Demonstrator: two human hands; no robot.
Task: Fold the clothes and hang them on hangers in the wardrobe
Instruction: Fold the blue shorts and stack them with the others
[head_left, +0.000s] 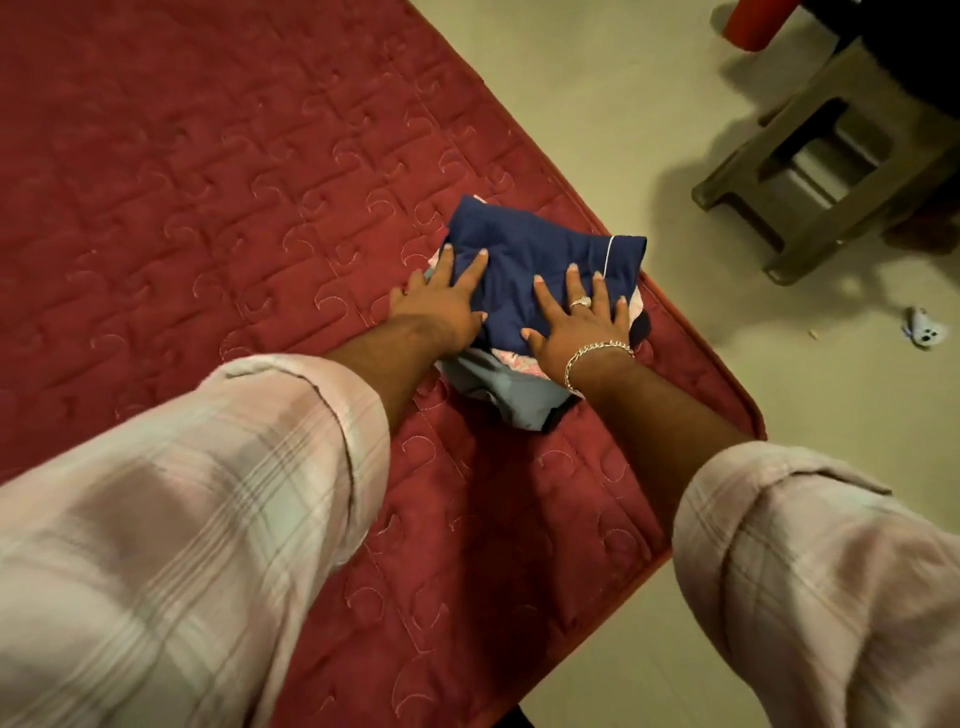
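A folded navy blue garment (524, 249) with thin white piping tops a small stack of clothes near the right edge of a red quilted mattress (208, 182). Under it a light blue piece (511, 392) and a pink patterned piece (511, 359) stick out toward me. My left hand (441, 306) lies flat with fingers spread on the stack's left side. My right hand (582, 319), wearing a ring and a bracelet, lies flat on the right side of the navy garment. Neither hand grips the cloth.
Pale floor (675, 364) runs along the mattress's right edge. A brown plastic stool (831, 171) stands on it at upper right, with a red object (748, 26) behind. A small white scrap (924, 332) lies on the floor.
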